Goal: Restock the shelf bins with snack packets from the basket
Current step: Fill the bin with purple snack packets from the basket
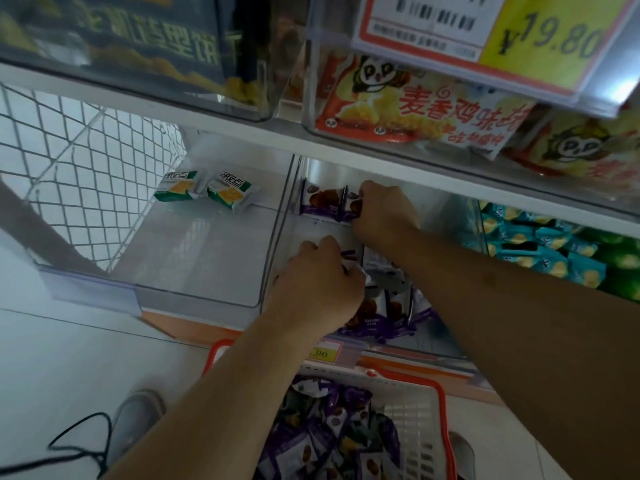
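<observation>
Both hands work inside the clear middle shelf bin [277,237]. The right hand [384,211] has its fingers curled round a purple snack packet [353,206] at the bin's back, beside another upright packet [320,200]. The left hand [318,275] pinches a purple packet [349,258] nearer the front; more packets [391,313] stand just right of its fingers. The basket [415,420] of purple packets sits below on the floor.

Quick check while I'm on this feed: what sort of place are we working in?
Most likely a small shop's snack aisle. A yellow price tag hangs on the upper shelf, clear shelf bins hold packaged snacks, and a red-rimmed basket of purple packets sits below.
</observation>
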Action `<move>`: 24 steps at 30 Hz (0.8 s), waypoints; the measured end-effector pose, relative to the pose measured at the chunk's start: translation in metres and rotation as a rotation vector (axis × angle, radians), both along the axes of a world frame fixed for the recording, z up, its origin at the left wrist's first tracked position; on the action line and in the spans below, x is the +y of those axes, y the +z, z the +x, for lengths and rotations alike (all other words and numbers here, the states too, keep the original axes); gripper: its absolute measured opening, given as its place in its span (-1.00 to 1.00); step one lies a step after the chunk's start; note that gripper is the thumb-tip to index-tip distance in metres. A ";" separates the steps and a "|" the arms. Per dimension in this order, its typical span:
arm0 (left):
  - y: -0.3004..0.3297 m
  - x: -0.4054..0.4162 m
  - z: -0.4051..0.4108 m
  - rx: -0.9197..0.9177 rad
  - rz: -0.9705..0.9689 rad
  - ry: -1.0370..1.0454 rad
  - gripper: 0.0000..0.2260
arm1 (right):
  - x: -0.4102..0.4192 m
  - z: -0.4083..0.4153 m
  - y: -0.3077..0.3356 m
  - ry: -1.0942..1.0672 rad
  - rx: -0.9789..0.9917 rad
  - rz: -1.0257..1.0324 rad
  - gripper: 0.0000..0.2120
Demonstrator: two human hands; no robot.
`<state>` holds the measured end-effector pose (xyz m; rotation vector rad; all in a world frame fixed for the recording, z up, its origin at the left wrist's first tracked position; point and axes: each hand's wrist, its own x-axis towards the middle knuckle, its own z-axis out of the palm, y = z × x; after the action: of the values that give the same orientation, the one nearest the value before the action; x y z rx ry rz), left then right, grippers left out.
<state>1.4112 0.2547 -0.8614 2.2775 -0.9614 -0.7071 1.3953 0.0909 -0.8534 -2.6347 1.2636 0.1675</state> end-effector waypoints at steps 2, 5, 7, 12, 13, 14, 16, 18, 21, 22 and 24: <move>-0.002 0.000 0.000 0.004 0.030 -0.028 -0.62 | 0.001 -0.004 0.004 -0.057 -0.086 0.134 -0.55; -0.004 0.002 0.000 -0.003 0.052 -0.082 -0.49 | -0.001 -0.023 0.017 -0.078 -0.173 0.197 -0.65; -0.005 0.002 -0.001 -0.029 0.081 -0.121 -0.45 | -0.004 -0.038 0.028 -0.037 -0.137 0.165 -0.74; -0.010 0.000 -0.001 -0.099 0.075 -0.122 -0.52 | -0.003 -0.052 0.038 0.237 0.181 0.142 -0.62; -0.011 0.000 -0.001 -0.103 0.077 -0.123 -0.52 | -0.002 -0.052 0.035 0.306 0.250 0.088 -0.57; -0.012 -0.001 -0.001 -0.108 0.086 -0.129 -0.51 | -0.001 -0.052 0.031 0.359 0.294 0.018 -0.55; -0.015 -0.001 -0.001 -0.116 0.096 -0.133 -0.51 | 0.002 -0.054 0.024 0.423 0.353 -0.107 -0.61; -0.018 -0.001 0.000 -0.116 0.083 -0.128 -0.54 | 0.007 -0.057 0.020 0.452 0.382 -0.172 -0.70; -0.020 -0.003 0.001 -0.127 0.061 -0.121 -0.59 | 0.009 -0.059 0.017 0.386 0.289 -0.050 -0.68; -0.020 -0.004 0.001 -0.135 0.059 -0.119 -0.60 | 0.007 -0.059 0.018 0.318 0.221 0.044 -0.65; -0.019 -0.005 0.001 -0.152 0.069 -0.110 -0.63 | 0.004 -0.057 0.026 0.142 0.080 0.235 -0.74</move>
<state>1.4124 0.2494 -0.8807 2.3810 -1.1577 -0.6284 1.3379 0.0948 -0.8273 -2.5337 1.0102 0.4214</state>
